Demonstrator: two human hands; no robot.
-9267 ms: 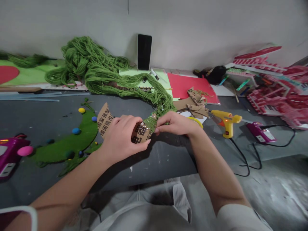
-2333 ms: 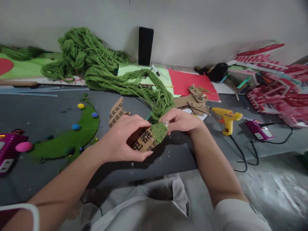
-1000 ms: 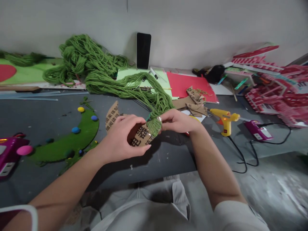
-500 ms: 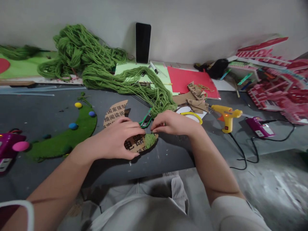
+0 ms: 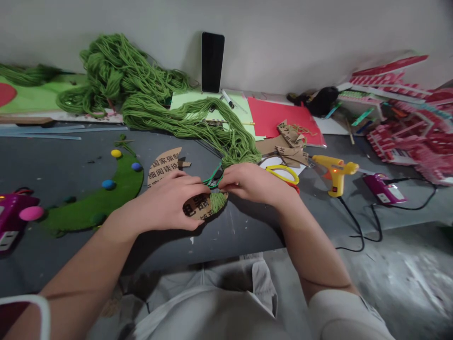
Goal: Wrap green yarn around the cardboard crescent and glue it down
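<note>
A curved brown cardboard piece (image 5: 164, 161) with printed characters lies on the grey table (image 5: 63, 160). My left hand (image 5: 169, 204) is closed over its middle, pressing it down. Its right end (image 5: 214, 202) is wrapped in green yarn. My right hand (image 5: 250, 182) pinches the green yarn strand just above that wrapped end, fingers closed. The strand runs up into a big heap of green yarn (image 5: 166, 101) behind.
A green felt crescent (image 5: 95, 200) with coloured pom-poms lies left, by a magenta device (image 5: 14, 219). Yellow-handled scissors (image 5: 283, 174), cardboard scraps (image 5: 290, 141), a yellow glue gun (image 5: 334, 171) and another magenta device (image 5: 382, 188) lie right. A phone (image 5: 212, 61) leans on the wall.
The cardboard piece came down from being held tilted up to lying flat on the table. Both hands lowered with it, and the right hand now pinches the yarn above the wrapped end.
</note>
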